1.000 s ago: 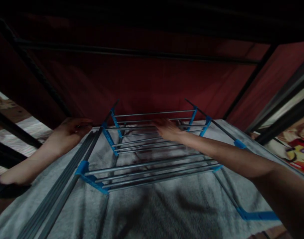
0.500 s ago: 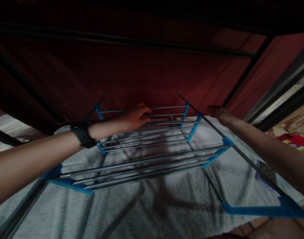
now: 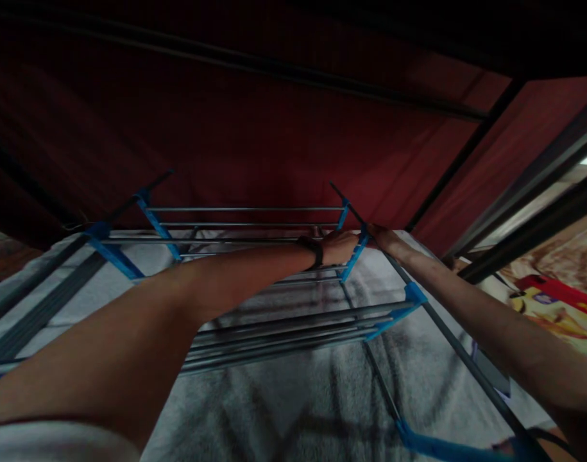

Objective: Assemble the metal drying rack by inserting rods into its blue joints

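Note:
A shoe rack (image 3: 293, 321) of thin grey metal bars and blue plastic brackets lies tilted in front of me on a grey cloth. My left hand (image 3: 339, 248), below a black wristband, reaches across the bars and is closed at a blue bracket (image 3: 355, 258) on the right side. Just right of it, my right hand (image 3: 383, 237) is closed around the side pole (image 3: 403, 273) beside the same bracket. Some fingertips of both hands are hidden. My left forearm covers part of the bars.
A dark red fabric panel (image 3: 255, 141) with dark frame poles rises behind the rack. At the right lie a red and yellow package (image 3: 557, 311) and a flat purple-edged object (image 3: 490, 372), partly behind my right arm. The grey cloth (image 3: 255, 410) spreads underneath.
My left hand has moved right along the bars to the right-hand bracket and closed there. My right hand has come in to the side pole. The view has shifted a little.

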A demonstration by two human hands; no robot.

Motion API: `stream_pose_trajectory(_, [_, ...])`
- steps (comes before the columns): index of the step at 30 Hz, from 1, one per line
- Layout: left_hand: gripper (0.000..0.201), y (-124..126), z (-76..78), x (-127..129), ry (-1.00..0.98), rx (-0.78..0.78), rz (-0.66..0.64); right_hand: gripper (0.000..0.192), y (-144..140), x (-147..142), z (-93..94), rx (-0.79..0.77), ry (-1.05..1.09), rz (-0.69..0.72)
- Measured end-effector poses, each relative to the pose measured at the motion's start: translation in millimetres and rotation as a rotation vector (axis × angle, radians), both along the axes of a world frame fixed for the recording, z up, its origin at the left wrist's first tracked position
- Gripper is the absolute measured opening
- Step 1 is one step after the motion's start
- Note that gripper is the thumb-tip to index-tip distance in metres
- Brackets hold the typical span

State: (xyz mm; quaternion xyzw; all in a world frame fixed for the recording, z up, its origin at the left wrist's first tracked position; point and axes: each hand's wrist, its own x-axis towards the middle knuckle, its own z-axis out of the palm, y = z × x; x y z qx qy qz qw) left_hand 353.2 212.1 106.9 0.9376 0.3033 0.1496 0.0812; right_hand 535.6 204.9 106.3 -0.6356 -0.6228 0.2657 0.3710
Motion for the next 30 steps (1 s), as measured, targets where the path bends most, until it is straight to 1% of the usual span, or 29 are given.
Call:
stream_pose_trajectory(4, [0.022,10.7,-8.6,17.6,0.038,-0.054,0.043,0.042,6.2,2.2,-6.4,-0.050,0.083,0.001])
stream_pose_trajectory(7, [0.021,16.3,-12.9,20.8,0.018,-0.109,0.081,0.037,8.4,3.2,-11.4,-0.080,0.133,0.007])
stream_pose_trajectory(10, [0.020,19.8,-14.8,20.1,-0.006,-0.121,0.101,0.033,6.7,4.0,-11.9,-0.092,0.165,0.025])
stream_pose_trajectory(14, [0.022,22.8,-11.2,19.7,-0.064,-0.101,0.097,0.034,5.2,4.1,-10.8,-0.087,0.203,0.046])
stream_pose_trajectory(17, [0.023,24.5,-7.4,20.7,-0.081,-0.094,0.113,0.036,6.4,3.4,-12.3,-0.094,0.248,0.025])
stream_pose_trajectory(21, [0.024,24.7,-4.2,21.0,-0.107,-0.107,0.143,0.030,5.8,1.8,-13.0,-0.106,0.282,0.002])
stream_pose_trajectory(25, [0.022,22.9,-1.2,21.0,-0.101,-0.121,0.157,0.025,4.9,-0.1,-9.3,-0.137,0.273,-0.032])
stream_pose_trajectory(30, [0.020,19.7,2.8,22.0,-0.102,-0.161,0.212,0.022,6.3,-3.1,-6.1,-0.150,0.267,-0.083])
